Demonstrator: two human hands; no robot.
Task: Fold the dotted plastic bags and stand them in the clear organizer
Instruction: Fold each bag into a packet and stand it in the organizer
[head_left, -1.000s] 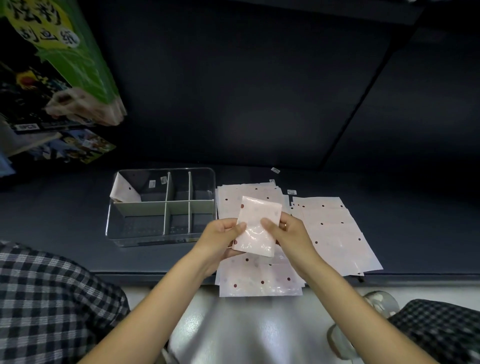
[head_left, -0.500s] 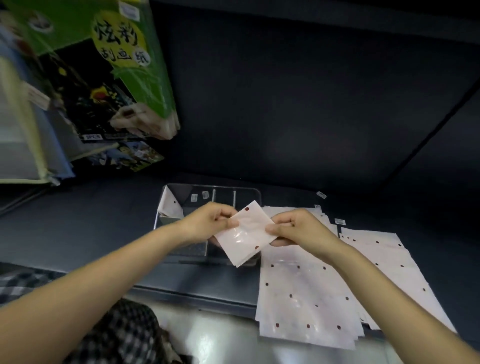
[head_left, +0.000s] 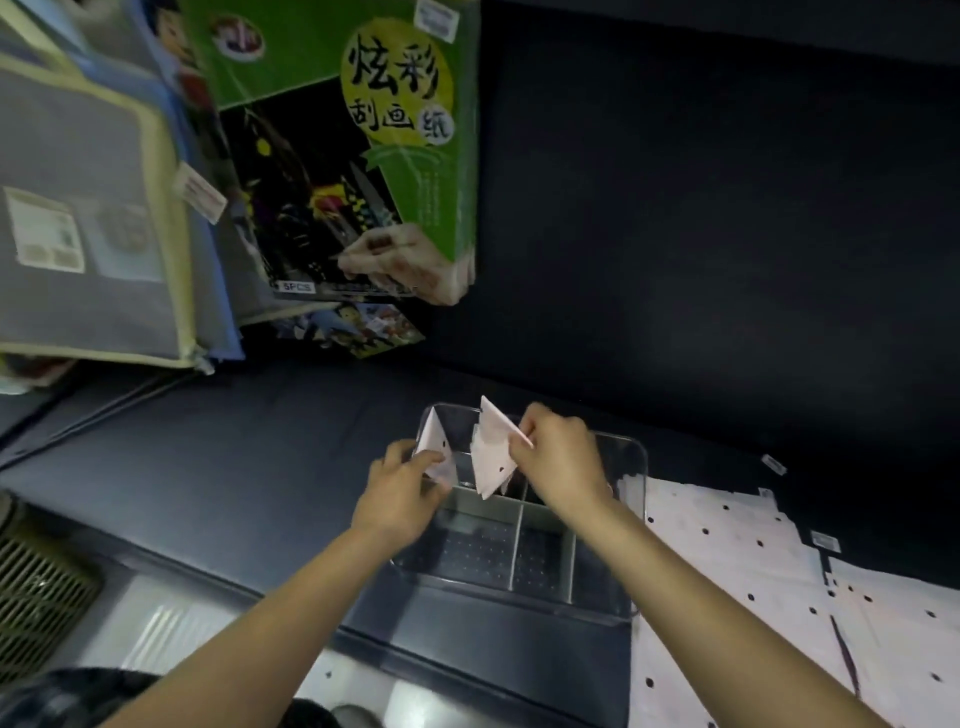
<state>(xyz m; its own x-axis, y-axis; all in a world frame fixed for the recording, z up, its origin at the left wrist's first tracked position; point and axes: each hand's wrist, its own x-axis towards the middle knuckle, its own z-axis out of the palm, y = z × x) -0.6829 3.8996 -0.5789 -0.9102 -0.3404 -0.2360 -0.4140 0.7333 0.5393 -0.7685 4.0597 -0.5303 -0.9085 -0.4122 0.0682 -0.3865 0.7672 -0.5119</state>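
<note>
The clear organizer (head_left: 636, 525) with grey dividers stands on the dark shelf. My right hand (head_left: 561, 457) pinches a folded white dotted bag (head_left: 491, 457) and holds it tilted over the organizer's far left compartment. My left hand (head_left: 400, 493) touches another folded dotted bag (head_left: 435, 441) that stands against that compartment's left wall. Flat dotted bags (head_left: 737, 571) lie spread to the right of the organizer.
A green and black scratch-paper pack (head_left: 363, 156) and grey zip folders (head_left: 93, 208) hang at the upper left. Small white labels (head_left: 774, 464) lie on the dark shelf behind the flat bags. A metal grille (head_left: 36, 592) sits low at the left.
Both hands have carried the folded bag left and away from me, from above the flat stack to over the organizer. My left hand has let it go and now touches the bag inside.
</note>
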